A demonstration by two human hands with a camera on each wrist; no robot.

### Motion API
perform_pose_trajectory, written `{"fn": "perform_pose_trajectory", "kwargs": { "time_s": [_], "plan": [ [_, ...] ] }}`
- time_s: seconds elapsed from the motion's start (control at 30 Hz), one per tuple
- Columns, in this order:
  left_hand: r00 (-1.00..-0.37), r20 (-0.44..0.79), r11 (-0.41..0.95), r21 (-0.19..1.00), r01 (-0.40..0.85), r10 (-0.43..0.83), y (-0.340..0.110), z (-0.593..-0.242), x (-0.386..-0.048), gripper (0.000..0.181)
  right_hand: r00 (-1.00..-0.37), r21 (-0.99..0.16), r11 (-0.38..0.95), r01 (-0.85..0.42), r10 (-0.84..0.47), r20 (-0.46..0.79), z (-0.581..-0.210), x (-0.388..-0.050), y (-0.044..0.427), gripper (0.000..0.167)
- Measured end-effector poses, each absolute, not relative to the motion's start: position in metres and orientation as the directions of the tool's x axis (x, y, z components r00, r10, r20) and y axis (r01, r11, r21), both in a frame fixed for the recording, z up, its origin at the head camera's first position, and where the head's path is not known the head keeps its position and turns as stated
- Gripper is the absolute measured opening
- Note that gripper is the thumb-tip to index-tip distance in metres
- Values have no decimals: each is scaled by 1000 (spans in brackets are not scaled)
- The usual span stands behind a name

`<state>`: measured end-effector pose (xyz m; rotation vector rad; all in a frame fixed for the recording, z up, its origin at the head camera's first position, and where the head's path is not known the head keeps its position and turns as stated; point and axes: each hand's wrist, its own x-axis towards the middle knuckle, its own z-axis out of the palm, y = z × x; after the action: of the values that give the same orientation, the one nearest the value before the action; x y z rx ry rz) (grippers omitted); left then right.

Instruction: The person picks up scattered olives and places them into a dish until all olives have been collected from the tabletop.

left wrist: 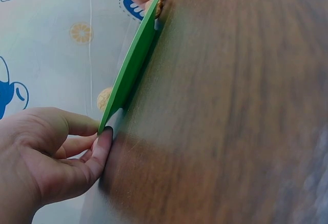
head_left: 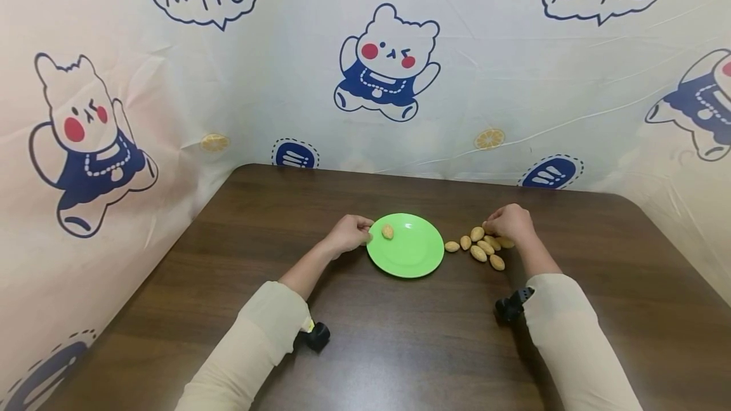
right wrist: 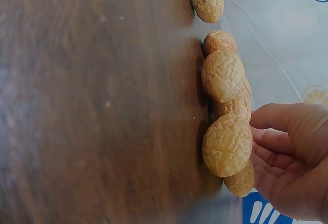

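Note:
A light green plate (head_left: 407, 249) lies on the table. My left hand (head_left: 348, 234) pinches its left rim; in the left wrist view, fingers (left wrist: 82, 123) lie on both sides of the plate edge. One oval, wrinkled tan nut, apparently in its shell (head_left: 388, 231), sits on the plate near that hand. Right of the plate, several similar nuts (head_left: 478, 253) lie in a loose cluster. At the cluster's back edge, my right hand (head_left: 511, 221) has curled fingers and seems to pinch one nut (head_left: 487, 228), mostly hidden by the fingertips. Nuts (right wrist: 227, 144) also hide those fingertips in the right wrist view.
The dark brown wooden table (head_left: 388, 347) stretches out around the plate and nuts. Behind it hangs a pale printed cloth (head_left: 485, 75) with cartoon figures. Small black cameras (head_left: 318, 337) are strapped at both cream sleeves (head_left: 577, 328).

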<state>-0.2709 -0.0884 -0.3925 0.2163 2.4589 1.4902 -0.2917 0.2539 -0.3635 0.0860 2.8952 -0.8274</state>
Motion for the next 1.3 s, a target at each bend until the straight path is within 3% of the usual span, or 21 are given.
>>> {"fn": "perform_pose_trajectory", "kwargs": {
  "time_s": [1.03, 1.3],
  "plan": [
    [-955, -150, 457, 889, -18, 254, -88, -389, -267, 39, -996, -623, 782, 36, 75, 38, -367, -287, 245, 29],
    [-956, -148, 459, 888, -17, 252, -88, -390, -269, 40, -997, -652, 757, 41, 79, 28, -367, -287, 238, 31]
  ]
}}
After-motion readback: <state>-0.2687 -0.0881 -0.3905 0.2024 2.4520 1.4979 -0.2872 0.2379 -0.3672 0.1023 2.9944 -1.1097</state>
